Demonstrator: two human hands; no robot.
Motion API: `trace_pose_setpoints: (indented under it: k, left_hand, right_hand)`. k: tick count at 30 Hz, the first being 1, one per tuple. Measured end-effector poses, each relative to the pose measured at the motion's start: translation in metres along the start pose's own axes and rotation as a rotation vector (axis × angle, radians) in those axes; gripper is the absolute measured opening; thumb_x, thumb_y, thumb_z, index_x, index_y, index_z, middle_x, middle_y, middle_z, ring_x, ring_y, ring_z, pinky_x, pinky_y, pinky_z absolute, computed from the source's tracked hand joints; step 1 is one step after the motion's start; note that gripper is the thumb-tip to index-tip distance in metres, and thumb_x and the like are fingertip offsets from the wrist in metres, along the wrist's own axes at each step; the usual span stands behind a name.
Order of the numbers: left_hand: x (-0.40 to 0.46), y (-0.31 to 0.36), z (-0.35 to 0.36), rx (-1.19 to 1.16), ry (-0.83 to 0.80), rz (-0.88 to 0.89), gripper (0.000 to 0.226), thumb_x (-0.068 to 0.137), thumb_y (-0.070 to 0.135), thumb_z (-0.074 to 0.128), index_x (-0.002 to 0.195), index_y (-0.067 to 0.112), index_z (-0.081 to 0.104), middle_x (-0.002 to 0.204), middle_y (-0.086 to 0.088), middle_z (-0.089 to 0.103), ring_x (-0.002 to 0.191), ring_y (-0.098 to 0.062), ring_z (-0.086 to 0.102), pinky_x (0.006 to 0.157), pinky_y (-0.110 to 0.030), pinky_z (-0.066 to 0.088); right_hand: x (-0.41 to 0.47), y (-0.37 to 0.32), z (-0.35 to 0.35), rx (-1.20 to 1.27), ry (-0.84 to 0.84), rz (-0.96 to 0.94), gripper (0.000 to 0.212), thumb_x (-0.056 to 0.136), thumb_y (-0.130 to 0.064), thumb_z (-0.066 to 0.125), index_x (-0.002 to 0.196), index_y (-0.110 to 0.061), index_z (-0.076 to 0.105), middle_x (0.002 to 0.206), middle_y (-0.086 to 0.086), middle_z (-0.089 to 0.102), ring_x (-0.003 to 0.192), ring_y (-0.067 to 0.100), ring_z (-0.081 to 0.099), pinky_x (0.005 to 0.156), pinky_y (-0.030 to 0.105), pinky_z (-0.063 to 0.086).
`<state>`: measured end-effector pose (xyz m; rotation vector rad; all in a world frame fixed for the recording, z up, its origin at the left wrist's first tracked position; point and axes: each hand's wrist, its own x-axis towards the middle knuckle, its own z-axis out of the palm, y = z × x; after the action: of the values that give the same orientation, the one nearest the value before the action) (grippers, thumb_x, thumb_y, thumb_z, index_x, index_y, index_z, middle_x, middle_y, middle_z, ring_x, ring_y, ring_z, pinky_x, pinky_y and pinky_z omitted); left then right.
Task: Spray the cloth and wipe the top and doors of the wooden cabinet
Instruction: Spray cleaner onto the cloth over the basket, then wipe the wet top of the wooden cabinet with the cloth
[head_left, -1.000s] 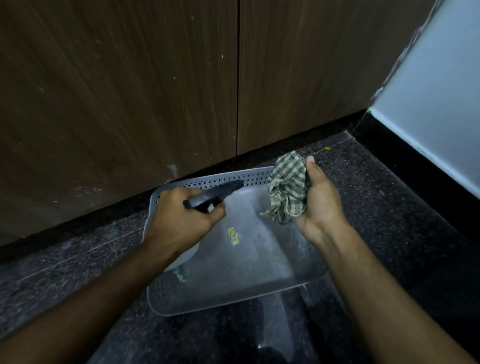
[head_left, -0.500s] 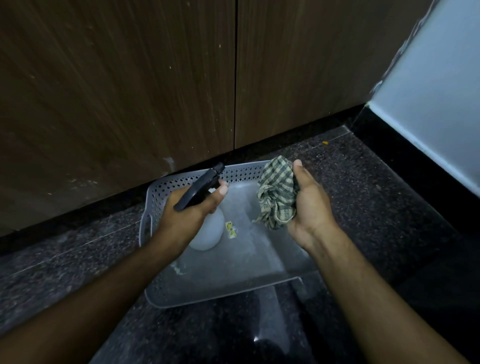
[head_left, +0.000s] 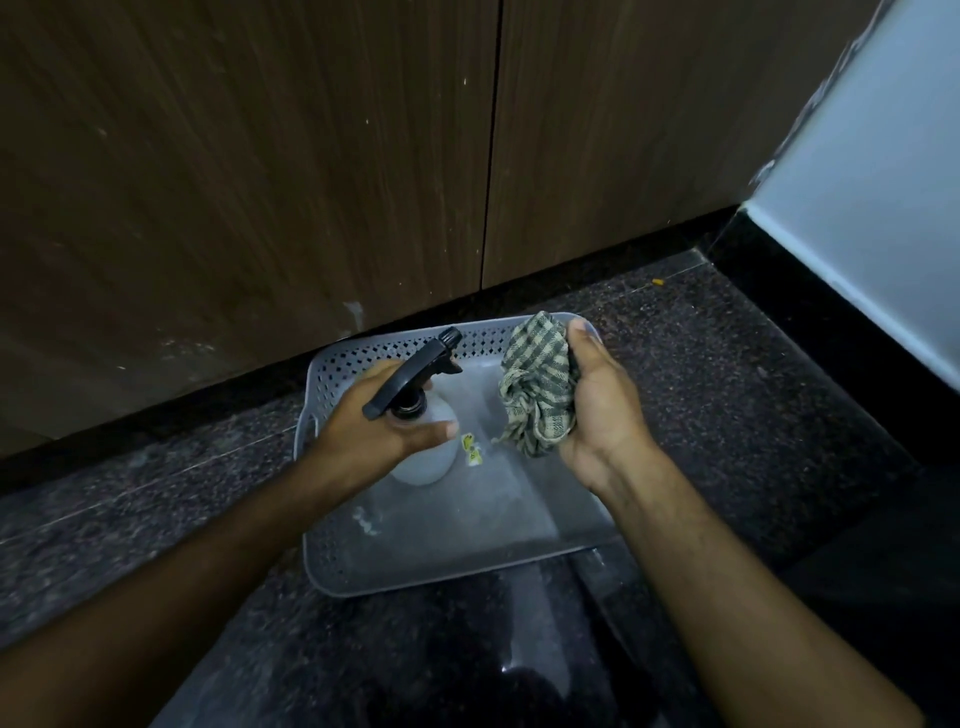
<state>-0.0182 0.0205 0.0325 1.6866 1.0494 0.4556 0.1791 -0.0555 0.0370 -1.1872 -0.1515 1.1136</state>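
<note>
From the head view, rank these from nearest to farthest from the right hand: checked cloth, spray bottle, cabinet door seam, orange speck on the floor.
1. Checked cloth, gripped in the right hand.
2. Spray bottle, to its left, held over the basket.
3. Orange speck, up and to its right on the floor.
4. Cabinet door seam, up above it.

I see a dark speckled stone floor (head_left: 701, 374) under dim light. A pale blue wall (head_left: 883, 208) rises at the right, with a black skirting (head_left: 779, 291) along its base.
</note>
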Motion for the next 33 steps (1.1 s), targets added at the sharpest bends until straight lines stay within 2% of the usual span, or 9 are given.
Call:
trace_pose_setpoints:
  k: [3,6,10,14,19,24,27,29,33]
  left_hand:
    - [-0.001,-0.002,-0.02,0.177,-0.059,0.025,0.053,0.076,-0.01,0.072,0.113,0.026,0.059,0.122,-0.003,0.053,0.118,-0.023,0.051,0.094,-0.035,0.041]
    - [0.003,0.005,-0.036,0.092,0.161,0.045,0.053,0.081,-0.02,0.052,0.105,0.025,0.066,0.115,0.0,0.064,0.114,-0.017,0.058,0.096,-0.035,0.05]
    - [0.014,0.044,-0.047,0.073,0.313,0.167,0.044,0.092,-0.011,0.043,0.105,0.022,0.07,0.102,0.01,0.069,0.096,0.003,0.063,0.09,-0.02,0.052]
    - [0.016,0.091,-0.039,0.218,0.255,0.367,0.025,0.1,0.013,0.049,0.11,0.023,0.07,0.109,0.012,0.066,0.102,0.004,0.061,0.084,-0.006,0.044]
    - [0.007,0.15,-0.01,0.226,0.175,0.375,0.019,0.099,0.02,0.055,0.107,0.027,0.071,0.107,0.009,0.067,0.092,-0.006,0.063,0.08,-0.018,0.05]
    - [-0.02,0.211,0.046,0.176,0.089,0.423,0.018,0.095,0.02,0.058,0.106,0.028,0.07,0.096,0.012,0.07,0.084,0.0,0.064,0.072,-0.01,0.047]
    - [-0.043,0.257,0.086,0.028,0.024,0.464,0.023,0.094,0.021,0.055,0.112,0.029,0.067,0.096,0.009,0.071,0.086,-0.01,0.067,0.083,-0.038,0.056]
    - [-0.058,0.288,0.108,-0.011,-0.003,0.555,0.026,0.094,0.022,0.053,0.115,0.03,0.066,0.097,0.008,0.07,0.086,-0.012,0.066,0.085,-0.045,0.056]
    - [-0.085,0.339,0.14,-0.04,-0.043,0.782,0.024,0.085,0.02,0.053,0.103,0.028,0.065,0.094,0.013,0.066,0.081,-0.002,0.061,0.075,-0.027,0.051]
  right_hand:
    - [0.001,0.002,0.004,0.003,0.003,0.016,0.025,0.103,-0.038,0.051,0.107,-0.021,0.069,0.106,0.008,0.077,0.094,0.021,0.075,0.072,0.036,0.059]
    - [0.004,0.001,0.008,-0.006,-0.006,0.018,0.031,0.103,-0.041,0.052,0.109,-0.017,0.07,0.106,0.011,0.076,0.091,0.023,0.074,0.072,0.039,0.06]
    - [0.003,-0.018,0.017,-0.022,-0.09,0.057,0.045,0.098,-0.052,0.055,0.112,-0.013,0.073,0.099,0.012,0.076,0.078,0.024,0.074,0.063,0.042,0.061]
    - [-0.007,-0.049,0.029,-0.032,-0.103,0.004,0.042,0.094,-0.032,0.065,0.126,-0.006,0.062,0.111,0.016,0.071,0.092,0.028,0.069,0.072,0.042,0.058]
    - [-0.054,-0.103,0.031,0.068,-0.135,-0.052,0.036,0.091,-0.025,0.07,0.117,-0.002,0.064,0.1,0.012,0.068,0.093,0.026,0.065,0.081,0.041,0.055]
    - [-0.126,-0.163,0.013,0.006,-0.036,-0.195,0.033,0.091,-0.005,0.068,0.122,-0.001,0.059,0.094,0.018,0.072,0.085,0.029,0.07,0.085,0.048,0.058]
    - [-0.17,-0.206,-0.002,-0.055,0.061,-0.33,0.026,0.096,-0.006,0.063,0.121,-0.003,0.056,0.098,0.023,0.07,0.088,0.035,0.068,0.09,0.059,0.054]
    - [-0.199,-0.234,-0.016,-0.128,0.158,-0.447,0.024,0.096,-0.007,0.063,0.119,-0.003,0.058,0.105,0.029,0.068,0.088,0.036,0.066,0.089,0.063,0.053]
    - [-0.249,-0.277,-0.049,-0.177,0.244,-0.631,0.016,0.094,-0.005,0.064,0.11,-0.003,0.06,0.1,0.031,0.066,0.087,0.046,0.067,0.082,0.059,0.056]
